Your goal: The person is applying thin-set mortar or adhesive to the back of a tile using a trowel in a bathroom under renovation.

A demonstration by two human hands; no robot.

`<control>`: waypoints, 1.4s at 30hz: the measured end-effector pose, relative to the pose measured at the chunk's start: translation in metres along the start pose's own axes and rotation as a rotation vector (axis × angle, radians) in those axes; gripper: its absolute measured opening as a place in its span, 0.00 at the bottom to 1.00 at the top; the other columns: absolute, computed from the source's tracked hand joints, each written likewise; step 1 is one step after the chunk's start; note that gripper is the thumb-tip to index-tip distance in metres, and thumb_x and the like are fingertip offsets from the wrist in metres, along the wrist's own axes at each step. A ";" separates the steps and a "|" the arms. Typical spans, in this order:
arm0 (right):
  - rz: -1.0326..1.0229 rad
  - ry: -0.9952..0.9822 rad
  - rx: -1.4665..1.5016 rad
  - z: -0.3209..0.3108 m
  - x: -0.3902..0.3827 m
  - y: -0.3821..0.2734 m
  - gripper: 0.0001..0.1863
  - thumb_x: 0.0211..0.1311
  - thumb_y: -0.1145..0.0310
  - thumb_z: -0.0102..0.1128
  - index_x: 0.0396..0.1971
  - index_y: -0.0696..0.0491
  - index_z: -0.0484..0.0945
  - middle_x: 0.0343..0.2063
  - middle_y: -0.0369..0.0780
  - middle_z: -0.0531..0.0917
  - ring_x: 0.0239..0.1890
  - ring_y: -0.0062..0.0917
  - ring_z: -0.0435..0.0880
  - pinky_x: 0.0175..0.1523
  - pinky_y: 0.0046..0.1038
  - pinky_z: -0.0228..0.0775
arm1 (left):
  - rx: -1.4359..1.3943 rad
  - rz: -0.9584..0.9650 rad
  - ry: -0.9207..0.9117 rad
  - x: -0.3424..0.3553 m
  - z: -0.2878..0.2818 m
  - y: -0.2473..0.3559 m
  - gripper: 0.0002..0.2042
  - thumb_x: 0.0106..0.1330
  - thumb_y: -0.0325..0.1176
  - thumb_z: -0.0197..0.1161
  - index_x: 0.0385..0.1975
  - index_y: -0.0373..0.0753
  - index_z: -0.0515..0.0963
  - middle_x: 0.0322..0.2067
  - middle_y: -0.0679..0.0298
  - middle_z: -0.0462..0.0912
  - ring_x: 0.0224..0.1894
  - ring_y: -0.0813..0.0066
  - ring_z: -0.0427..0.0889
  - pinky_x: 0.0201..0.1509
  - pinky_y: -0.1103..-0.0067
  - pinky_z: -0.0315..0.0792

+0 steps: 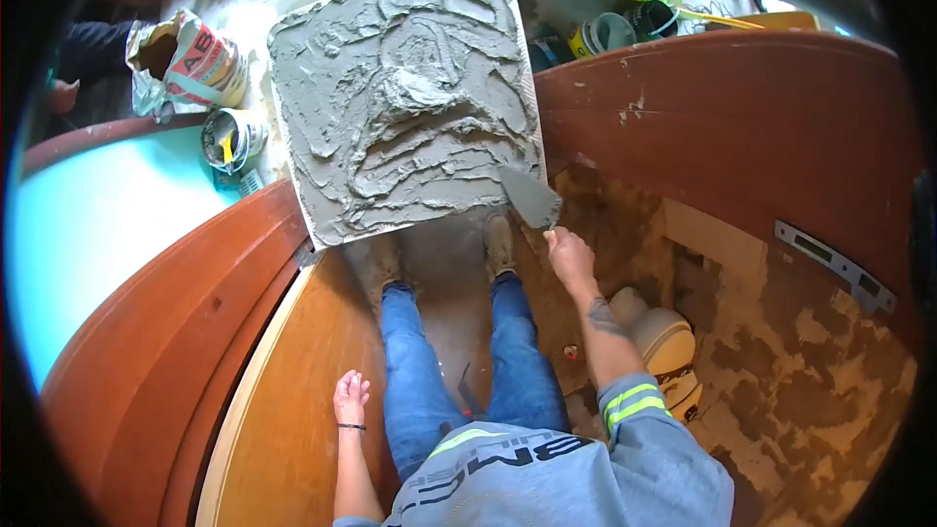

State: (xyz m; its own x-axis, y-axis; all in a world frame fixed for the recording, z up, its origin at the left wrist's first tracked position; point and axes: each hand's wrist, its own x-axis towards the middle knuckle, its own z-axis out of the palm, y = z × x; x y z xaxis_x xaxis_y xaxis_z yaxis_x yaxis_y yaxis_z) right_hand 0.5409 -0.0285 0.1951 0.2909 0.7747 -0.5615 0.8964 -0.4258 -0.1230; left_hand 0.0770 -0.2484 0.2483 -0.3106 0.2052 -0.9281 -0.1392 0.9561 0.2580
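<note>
A square board point(530, 68) lies in front of me, coated with ridged, uneven grey mortar point(342, 88). My right hand point(571, 259) is closed on the handle of a trowel point(532, 200), whose blade rests at the board's lower right, at the mortar's edge. My left hand point(351, 395) hangs beside my left leg, holding nothing I can see, with its fingers loosely bent and a little apart. My legs point(512, 332) and boots show below the board.
An opened bag or tub point(205, 73) and a bucket point(234, 137) with a yellow-handled tool stand left of the board; a dark sleeved arm point(98, 54) is behind them. Red-brown panels point(742, 107) flank me. Containers point(610, 34) sit beyond the right panel. A level point(830, 263) lies right.
</note>
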 end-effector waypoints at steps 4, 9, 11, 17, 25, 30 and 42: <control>0.144 -0.029 0.352 0.024 -0.001 0.049 0.17 0.63 0.53 0.47 0.37 0.51 0.77 0.33 0.48 0.81 0.38 0.48 0.78 0.42 0.45 0.69 | 0.038 0.004 -0.011 -0.002 0.012 0.006 0.16 0.68 0.40 0.54 0.52 0.41 0.69 0.45 0.68 0.76 0.40 0.80 0.79 0.38 0.84 0.71; 0.647 -0.346 0.987 0.030 -0.035 0.026 0.18 0.63 0.54 0.49 0.33 0.54 0.78 0.26 0.50 0.81 0.30 0.47 0.79 0.36 0.41 0.71 | 0.084 -0.021 0.019 -0.007 0.013 0.007 0.17 0.68 0.39 0.54 0.52 0.39 0.69 0.44 0.69 0.76 0.40 0.81 0.79 0.38 0.83 0.71; 0.099 0.041 0.250 0.017 -0.044 0.011 0.16 0.63 0.56 0.49 0.34 0.54 0.77 0.23 0.49 0.80 0.28 0.45 0.79 0.33 0.43 0.71 | 0.092 -0.020 0.021 -0.006 0.011 0.005 0.16 0.68 0.39 0.54 0.51 0.39 0.70 0.42 0.70 0.76 0.39 0.82 0.79 0.37 0.83 0.70; -0.086 0.088 0.069 -0.029 0.030 0.005 0.19 0.63 0.54 0.46 0.33 0.54 0.78 0.32 0.50 0.81 0.37 0.49 0.78 0.40 0.45 0.70 | 0.122 0.018 -0.006 -0.004 0.030 0.020 0.16 0.67 0.39 0.55 0.51 0.40 0.70 0.42 0.70 0.77 0.39 0.82 0.79 0.36 0.84 0.70; 0.531 -0.366 1.029 0.006 0.019 -0.042 0.19 0.67 0.53 0.43 0.30 0.53 0.75 0.18 0.38 0.76 0.17 0.26 0.74 0.22 0.30 0.68 | 0.047 0.029 0.025 -0.010 0.008 0.008 0.17 0.67 0.40 0.56 0.52 0.40 0.69 0.45 0.69 0.76 0.40 0.80 0.79 0.39 0.83 0.70; 0.587 -0.575 1.568 0.045 0.024 -0.156 0.19 0.68 0.51 0.41 0.30 0.53 0.71 0.15 0.33 0.70 0.14 0.19 0.67 0.19 0.26 0.64 | -0.071 -0.012 0.020 -0.008 -0.001 -0.004 0.18 0.67 0.39 0.55 0.54 0.39 0.68 0.46 0.67 0.76 0.43 0.79 0.79 0.40 0.83 0.71; -0.423 -0.186 -0.157 0.107 -0.052 -0.225 0.21 0.66 0.50 0.42 0.34 0.56 0.71 0.23 0.49 0.81 0.27 0.43 0.82 0.32 0.42 0.75 | -0.334 -0.063 0.049 -0.013 -0.033 -0.043 0.19 0.68 0.40 0.53 0.55 0.38 0.67 0.50 0.60 0.74 0.47 0.70 0.78 0.46 0.77 0.71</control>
State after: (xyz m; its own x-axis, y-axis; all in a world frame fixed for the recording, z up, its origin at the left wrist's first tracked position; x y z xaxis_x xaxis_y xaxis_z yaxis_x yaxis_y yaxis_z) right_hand 0.2883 -0.0230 0.1645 -0.1620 0.7616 -0.6275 0.9669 -0.0045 -0.2551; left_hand 0.0560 -0.2993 0.2582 -0.3350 0.1300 -0.9332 -0.4573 0.8435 0.2817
